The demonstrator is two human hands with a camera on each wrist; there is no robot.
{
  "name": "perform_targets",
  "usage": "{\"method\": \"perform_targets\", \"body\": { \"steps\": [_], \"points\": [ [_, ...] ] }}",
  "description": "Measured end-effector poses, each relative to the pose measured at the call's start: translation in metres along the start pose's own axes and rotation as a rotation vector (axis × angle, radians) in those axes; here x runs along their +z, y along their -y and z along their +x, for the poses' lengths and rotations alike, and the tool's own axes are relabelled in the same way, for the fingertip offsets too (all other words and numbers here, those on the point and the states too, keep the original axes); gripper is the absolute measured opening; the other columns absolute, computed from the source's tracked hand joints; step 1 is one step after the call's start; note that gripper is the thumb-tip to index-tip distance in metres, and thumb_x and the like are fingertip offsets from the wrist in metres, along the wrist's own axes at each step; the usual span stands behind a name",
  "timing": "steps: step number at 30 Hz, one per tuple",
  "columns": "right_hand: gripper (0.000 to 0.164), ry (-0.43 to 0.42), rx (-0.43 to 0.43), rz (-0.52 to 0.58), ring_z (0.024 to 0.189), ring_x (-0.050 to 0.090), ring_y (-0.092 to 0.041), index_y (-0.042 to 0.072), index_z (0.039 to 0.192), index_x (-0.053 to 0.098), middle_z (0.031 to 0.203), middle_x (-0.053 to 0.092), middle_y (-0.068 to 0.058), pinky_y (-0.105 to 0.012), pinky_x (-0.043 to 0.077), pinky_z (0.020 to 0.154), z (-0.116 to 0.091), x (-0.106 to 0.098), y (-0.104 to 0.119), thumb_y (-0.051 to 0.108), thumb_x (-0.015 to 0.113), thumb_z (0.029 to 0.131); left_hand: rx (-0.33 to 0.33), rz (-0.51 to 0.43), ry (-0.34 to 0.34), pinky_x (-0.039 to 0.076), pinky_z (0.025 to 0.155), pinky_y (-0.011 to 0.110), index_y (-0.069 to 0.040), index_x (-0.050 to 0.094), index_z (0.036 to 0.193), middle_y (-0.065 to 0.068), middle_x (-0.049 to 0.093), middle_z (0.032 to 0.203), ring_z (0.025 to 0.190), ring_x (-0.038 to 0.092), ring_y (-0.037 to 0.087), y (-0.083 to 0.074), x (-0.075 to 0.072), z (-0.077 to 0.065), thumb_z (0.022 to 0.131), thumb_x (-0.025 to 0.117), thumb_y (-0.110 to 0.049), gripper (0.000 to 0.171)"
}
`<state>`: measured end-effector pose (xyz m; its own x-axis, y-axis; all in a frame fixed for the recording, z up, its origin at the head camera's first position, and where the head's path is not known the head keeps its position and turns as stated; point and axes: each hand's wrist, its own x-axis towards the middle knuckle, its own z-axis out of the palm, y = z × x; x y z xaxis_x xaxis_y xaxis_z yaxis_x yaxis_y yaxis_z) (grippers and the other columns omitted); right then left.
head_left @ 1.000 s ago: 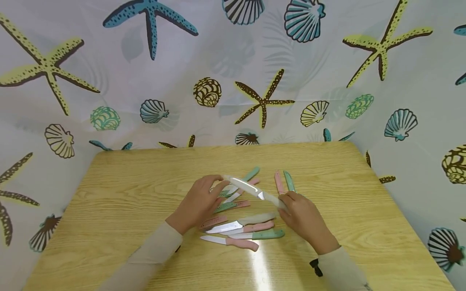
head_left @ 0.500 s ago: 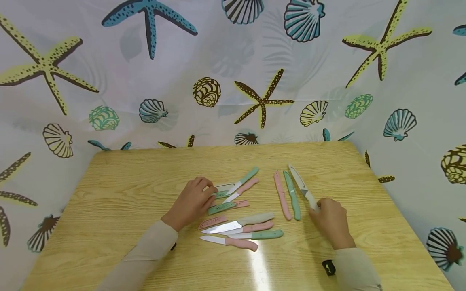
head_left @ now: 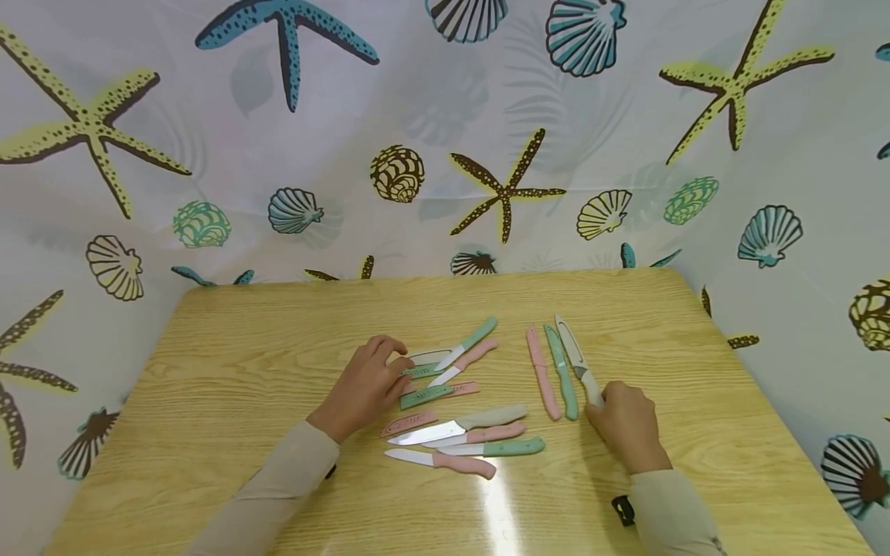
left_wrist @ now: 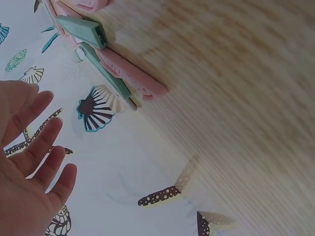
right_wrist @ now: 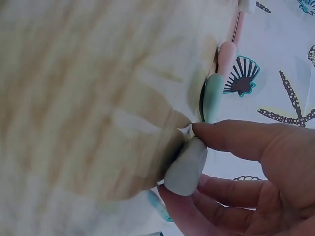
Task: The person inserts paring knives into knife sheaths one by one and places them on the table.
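My right hand (head_left: pixel 629 421) pinches the handle end of a cream knife (head_left: pixel 572 346), whose blade is in a sheath; the right wrist view shows thumb and fingers around the cream handle (right_wrist: pixel 184 172). Right beside it lie a green sheathed knife (head_left: pixel 562 374) and a pink sheathed knife (head_left: pixel 541 371), roughly parallel. My left hand (head_left: pixel 368 386) hovers by the loose sheaths, holding nothing, its fingers relaxed and spread in the left wrist view. Near its fingertips are a green sheath (head_left: pixel 421 371), a clear-looking sheath (head_left: pixel 429 356) and another green sheath (head_left: pixel 426 397) across a pink sheath (head_left: pixel 466 388).
Bare knives lie mid-table: a green-handled knife (head_left: pixel 480 332) and a pink-handled one (head_left: pixel 478 351) at the back. Closer are a cream-handled knife (head_left: pixel 494 417), a second green-handled knife (head_left: pixel 514 447) and a pink-handled knife (head_left: pixel 464 465). A patterned cloth (head_left: pixel 334 139) hangs behind the wooden table (head_left: pixel 229 347).
My left hand let go of the blade end and drew back slightly. My right hand carried the cream knife right, turned it lengthwise, then shifted it a little left, alongside the green knife.
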<state>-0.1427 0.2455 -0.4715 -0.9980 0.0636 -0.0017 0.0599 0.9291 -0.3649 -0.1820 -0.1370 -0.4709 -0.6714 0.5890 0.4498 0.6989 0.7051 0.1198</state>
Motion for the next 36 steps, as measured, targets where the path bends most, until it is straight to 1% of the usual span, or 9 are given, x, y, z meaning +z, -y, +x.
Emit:
{"method": "perform_targets", "body": {
  "steps": [3, 7, 10, 13, 18, 23, 26, 30, 36],
  "points": [
    [0.023, 0.017, 0.008, 0.007, 0.048, 0.044, -0.018, 0.001, 0.065, 0.054, 0.054, 0.047, -0.004, -0.033, 0.038, 0.042, -0.002, -0.002, 0.001, 0.015, 0.062, 0.081, -0.006, 0.003, 0.011, 0.041, 0.086, 0.042, -0.012, 0.069, 0.099, 0.008, 0.055, 0.109, 0.108, 0.045, 0.026, 0.002, 0.002, 0.001, 0.084, 0.069, -0.018, 0.016],
    [0.038, -0.003, 0.008, -0.013, 0.056, 0.053, -0.027, -0.012, 0.087, 0.054, 0.065, 0.054, -0.016, -0.041, 0.046, 0.049, -0.007, -0.003, 0.002, 0.023, 0.065, 0.085, -0.034, 0.03, 0.034, 0.043, 0.085, 0.042, -0.011, 0.068, 0.101, 0.007, 0.056, 0.108, 0.106, 0.048, 0.026, 0.006, 0.001, 0.005, 0.085, 0.067, -0.017, 0.017],
    [0.051, -0.051, -0.017, -0.021, 0.066, 0.058, -0.037, -0.02, 0.107, 0.049, 0.08, 0.058, -0.029, -0.049, 0.049, 0.057, -0.011, -0.006, 0.004, 0.025, 0.064, 0.087, -0.074, 0.052, 0.053, 0.044, 0.084, 0.04, -0.009, 0.067, 0.102, 0.006, 0.058, 0.106, 0.101, 0.051, 0.025, 0.009, -0.003, 0.015, 0.086, 0.066, -0.016, 0.018],
    [0.057, -0.069, -0.049, 0.003, 0.071, 0.06, -0.037, -0.021, 0.119, 0.046, 0.087, 0.06, -0.028, -0.049, 0.05, 0.06, -0.016, -0.011, 0.007, 0.024, 0.063, 0.088, -0.096, 0.064, 0.091, 0.046, 0.082, 0.035, -0.008, 0.067, 0.104, 0.006, 0.06, 0.104, 0.096, 0.054, 0.022, 0.009, -0.005, 0.029, 0.087, 0.066, -0.017, 0.019],
    [0.054, -0.068, -0.084, 0.021, 0.06, 0.054, -0.021, -0.016, 0.121, 0.049, 0.08, 0.061, -0.015, -0.038, 0.047, 0.052, -0.025, -0.019, 0.008, 0.024, 0.063, 0.088, -0.067, 0.057, 0.197, 0.048, 0.078, 0.028, -0.005, 0.064, 0.109, 0.008, 0.059, 0.102, 0.091, 0.056, 0.02, 0.007, 0.005, 0.049, 0.088, 0.065, -0.016, 0.024],
    [0.055, -0.134, -0.14, 0.033, 0.054, 0.048, -0.014, -0.015, 0.123, 0.048, 0.081, 0.06, -0.013, -0.029, 0.04, 0.045, -0.033, -0.019, 0.008, 0.02, 0.067, 0.085, -0.084, 0.016, 0.274, 0.048, 0.073, 0.024, -0.002, 0.063, 0.109, 0.009, 0.058, 0.097, 0.085, 0.057, 0.019, 0.01, 0.019, 0.054, 0.086, 0.067, -0.012, 0.026],
    [0.056, -0.177, -0.164, 0.037, 0.059, 0.052, -0.016, -0.015, 0.123, 0.048, 0.08, 0.06, -0.011, -0.027, 0.041, 0.044, -0.037, -0.018, 0.007, 0.018, 0.069, 0.083, -0.082, 0.004, 0.288, 0.048, 0.068, 0.022, -0.003, 0.066, 0.099, 0.007, 0.058, 0.088, 0.078, 0.056, 0.016, 0.013, 0.026, 0.054, 0.084, 0.068, -0.013, 0.018],
    [0.055, -0.184, -0.16, 0.058, 0.065, 0.056, -0.019, -0.013, 0.123, 0.05, 0.08, 0.059, -0.007, -0.028, 0.043, 0.047, -0.044, -0.016, 0.008, 0.019, 0.069, 0.083, -0.075, -0.022, 0.304, 0.046, 0.062, 0.024, -0.006, 0.064, 0.088, 0.004, 0.054, 0.079, 0.07, 0.053, 0.014, 0.015, 0.033, 0.053, 0.086, 0.066, -0.015, 0.009],
    [0.05, -0.186, -0.186, 0.085, 0.069, 0.058, -0.019, -0.01, 0.121, 0.054, 0.08, 0.06, -0.004, -0.029, 0.045, 0.051, -0.053, -0.013, 0.012, 0.019, 0.069, 0.083, -0.108, 0.023, 0.326, 0.048, 0.066, 0.026, -0.006, 0.065, 0.09, 0.006, 0.055, 0.082, 0.073, 0.056, 0.016, 0.014, 0.039, 0.054, 0.086, 0.066, -0.017, 0.012]
  ]
}}
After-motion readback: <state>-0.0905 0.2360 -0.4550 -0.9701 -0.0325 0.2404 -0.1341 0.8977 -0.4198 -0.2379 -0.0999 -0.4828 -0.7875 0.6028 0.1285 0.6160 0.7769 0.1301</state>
